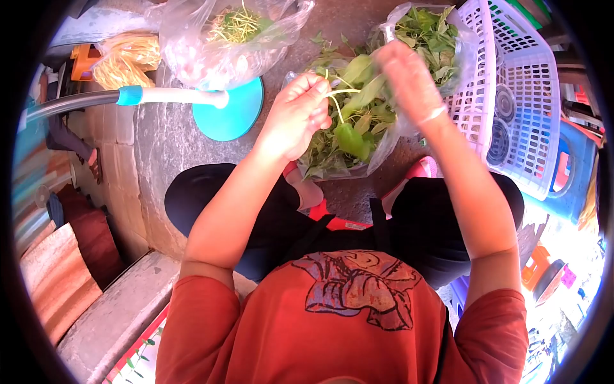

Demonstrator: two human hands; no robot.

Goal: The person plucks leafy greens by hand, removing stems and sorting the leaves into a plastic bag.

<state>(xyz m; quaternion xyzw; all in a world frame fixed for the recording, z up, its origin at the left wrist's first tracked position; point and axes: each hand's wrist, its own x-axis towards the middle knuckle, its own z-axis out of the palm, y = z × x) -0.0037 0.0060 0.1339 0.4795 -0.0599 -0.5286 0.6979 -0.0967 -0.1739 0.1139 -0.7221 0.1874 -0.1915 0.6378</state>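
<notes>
Pinched between the fingers of my left hand [299,115] are thin green stems with leaves [353,141] hanging from them. My right hand [407,80] is smeared by motion just to the right, beside more leaves of the sprig; its fingers cannot be made out. Beneath both hands lies an open clear plastic bag [377,160] full of loose leafy greens [320,150]. Behind my right hand, a second clear bag [469,45] holds more leaves [425,29].
A clear bag [192,54] with pale stems [240,25] lies at the upper left, by a turquoise disc [227,121] on a pole [166,95]. White and lilac perforated baskets [489,83] stand at the right. A bare foot [94,157] shows far left.
</notes>
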